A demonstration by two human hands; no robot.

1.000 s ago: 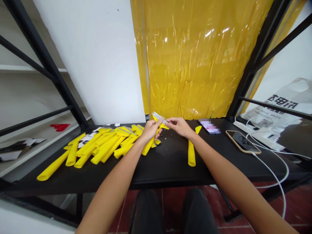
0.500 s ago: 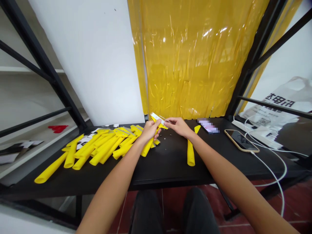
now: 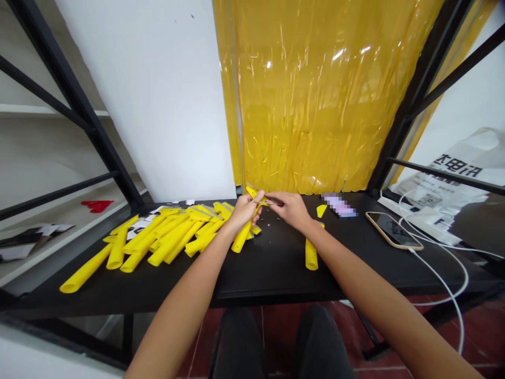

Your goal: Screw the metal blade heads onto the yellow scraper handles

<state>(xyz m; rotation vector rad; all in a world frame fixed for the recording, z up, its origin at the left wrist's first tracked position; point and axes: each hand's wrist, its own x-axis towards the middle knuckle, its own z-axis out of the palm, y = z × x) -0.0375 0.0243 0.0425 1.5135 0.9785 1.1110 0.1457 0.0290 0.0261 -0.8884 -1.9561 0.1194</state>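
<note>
My left hand (image 3: 243,211) is closed around a yellow scraper (image 3: 241,240), its tubular handle pointing down toward me and its flat head at the top. A slim metal-shafted screwdriver (image 3: 269,202) is in my closed right hand (image 3: 291,209), its shaft lying across the scraper's head by my left thumb. Fingers partly hide the head and the tool's handle. To the left of my hands lies a pile of similar yellow scrapers (image 3: 173,239), several with metal blades. Another yellow scraper (image 3: 311,255) lies under my right forearm, partly covered by it.
The black tabletop (image 3: 268,279) carries a few tiny bits near my hands. To the right are a phone with a blurred screen (image 3: 340,205), a second phone (image 3: 394,230) on a white cable (image 3: 445,287), and a white plastic bag (image 3: 453,179). A yellow plastic curtain (image 3: 315,105) hangs behind.
The scraper in my left hand has turned, so its pale strip no longer shows. My right hand has brought the screwdriver's shaft lower, across the head. The view has shifted slightly.
</note>
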